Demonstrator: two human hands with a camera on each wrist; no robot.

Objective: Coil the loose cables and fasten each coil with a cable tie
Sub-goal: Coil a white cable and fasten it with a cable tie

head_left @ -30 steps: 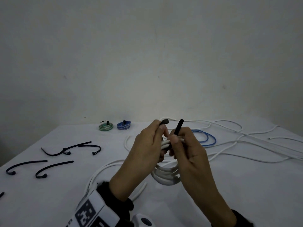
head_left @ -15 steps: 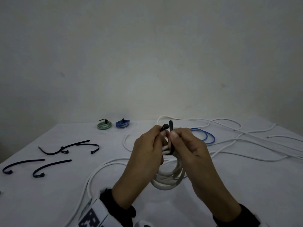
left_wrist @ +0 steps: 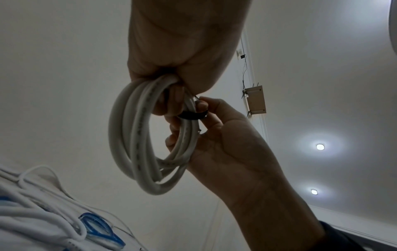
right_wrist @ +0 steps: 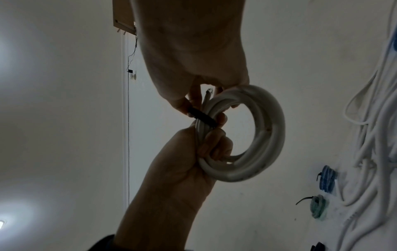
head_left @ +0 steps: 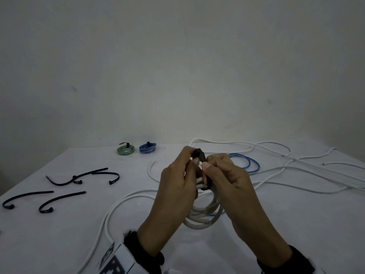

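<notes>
- Head view shows both hands raised above the white-covered table (head_left: 296, 234), meeting over a coil of thick white cable (head_left: 203, 220) that hangs below them, its ring standing roughly upright and off the cloth.
- A black cable tie (head_left: 199, 155) loops around one side of that coil. Its band runs across the strands, at right angles to their run, so the tie's loop closes around the bundle, not along it.
- The left hand (head_left: 177, 186) has its fingers curled through the ring, clamped on the strands, while its thumb and forefinger pinch the tie's upper end at the top of the loop.
- The right hand (head_left: 227, 178) sits just beside it, thumb and forefinger pressed together on the tie where it meets the left hand's pinch. From the left wrist view its lower fingers (left_wrist: 171, 141) also hook round the strands.
- I can't tell from any view whether the tail is already through the head; the fingertips hide that spot.
- My guess is that the next move turns on the tail leaving the head toward the right hand, so the right hand would pull while the left hand braces the coil.
- Two small tied coils, one green (head_left: 125, 149) and one blue (head_left: 147, 148), lie at the table's far edge; loose white cables (head_left: 296, 165) sprawl to the right, and spare black ties (head_left: 65, 198) lie well apart to the left.
</notes>
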